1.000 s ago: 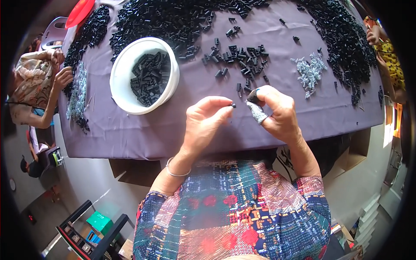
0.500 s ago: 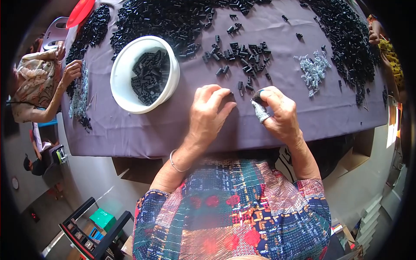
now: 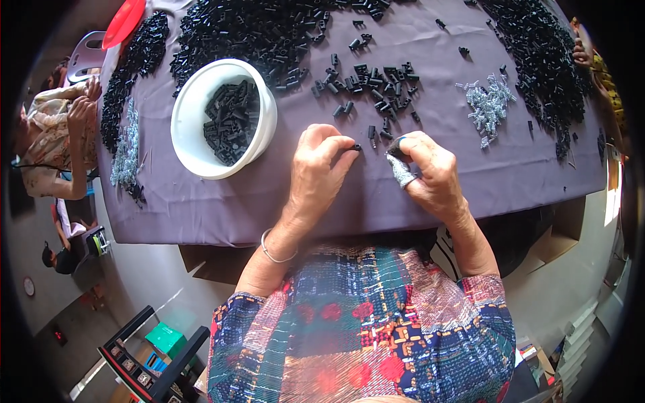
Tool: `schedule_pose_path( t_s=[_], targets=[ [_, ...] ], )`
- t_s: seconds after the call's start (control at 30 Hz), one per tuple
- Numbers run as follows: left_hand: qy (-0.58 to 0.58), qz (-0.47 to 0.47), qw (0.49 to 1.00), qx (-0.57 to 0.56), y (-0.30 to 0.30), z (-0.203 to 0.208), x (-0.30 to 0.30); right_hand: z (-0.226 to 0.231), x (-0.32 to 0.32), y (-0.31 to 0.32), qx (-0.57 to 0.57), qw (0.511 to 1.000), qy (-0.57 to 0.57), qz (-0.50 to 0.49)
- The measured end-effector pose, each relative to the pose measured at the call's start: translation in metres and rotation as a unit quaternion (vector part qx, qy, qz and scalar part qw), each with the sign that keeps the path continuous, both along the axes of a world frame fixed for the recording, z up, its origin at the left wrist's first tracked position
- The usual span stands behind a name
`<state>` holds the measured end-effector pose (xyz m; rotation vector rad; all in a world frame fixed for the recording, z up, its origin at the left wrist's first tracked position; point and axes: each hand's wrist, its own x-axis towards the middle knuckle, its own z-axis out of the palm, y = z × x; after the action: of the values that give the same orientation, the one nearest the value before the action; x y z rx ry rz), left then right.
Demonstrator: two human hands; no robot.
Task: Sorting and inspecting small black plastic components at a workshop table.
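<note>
My left hand (image 3: 316,164) pinches a small black plastic piece (image 3: 356,147) between thumb and forefinger. To its right, my right hand (image 3: 430,168) is closed in a pinch, a grey wrap on the thumb and something dark at the fingertips. What that hand holds, if anything, is too small to tell. Just beyond both hands lies a loose group of black tubular pieces (image 3: 379,87). One piece (image 3: 372,133) near my fingertips has a metal spring-like end. A white tub (image 3: 269,127) at the left contains many similar black pieces.
A heap of small silvery springs (image 3: 487,107) sits to the right. Large black piles (image 3: 248,33) spread along the far side and right edge of the purple cloth (image 3: 195,208). Other people sit at both ends, one near more silvery parts (image 3: 126,148).
My left thumb and forefinger have closed together, and the black piece now shows at their tips. My right hand has shifted slightly left. The person at the left has raised a hand from the silvery parts.
</note>
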<state>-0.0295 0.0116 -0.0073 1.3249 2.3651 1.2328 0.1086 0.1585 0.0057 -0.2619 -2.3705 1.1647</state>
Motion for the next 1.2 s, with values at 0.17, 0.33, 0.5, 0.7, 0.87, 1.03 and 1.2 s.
schedule_pose_path(
  t_s=[0.17, 0.33, 0.5, 0.7, 0.87, 1.03, 1.2],
  targets=[
    [-0.092, 0.009, 0.994, 0.056, -0.004, 0.000, 0.008, -0.003, -0.001, -0.003, -0.003, 1.000, 0.015, 0.005],
    [-0.430, 0.023, 0.898, 0.095, -0.011, 0.013, 0.015, 0.003, -0.003, -0.007, -0.012, 1.000, 0.025, 0.013],
    [-0.495, 0.006, 0.862, 0.107, -0.014, 0.016, 0.021, 0.009, -0.007, -0.012, 0.013, 0.999, 0.023, 0.037],
    [-0.471, 0.007, 0.875, 0.112, -0.015, 0.012, 0.023, 0.010, -0.005, -0.013, 0.059, 0.995, -0.020, 0.072],
    [-0.542, 0.009, 0.836, 0.086, -0.016, 0.016, 0.018, 0.010, -0.002, -0.015, -0.004, 0.999, 0.004, 0.049],
    [-0.598, 0.001, 0.797, 0.082, -0.017, 0.022, 0.017, 0.019, 0.002, -0.008, -0.047, 0.994, -0.031, 0.094],
    [-0.682, -0.077, 0.725, 0.057, -0.023, 0.025, 0.020, 0.026, 0.010, -0.009, -0.129, 0.977, -0.076, 0.154]
  ],
)
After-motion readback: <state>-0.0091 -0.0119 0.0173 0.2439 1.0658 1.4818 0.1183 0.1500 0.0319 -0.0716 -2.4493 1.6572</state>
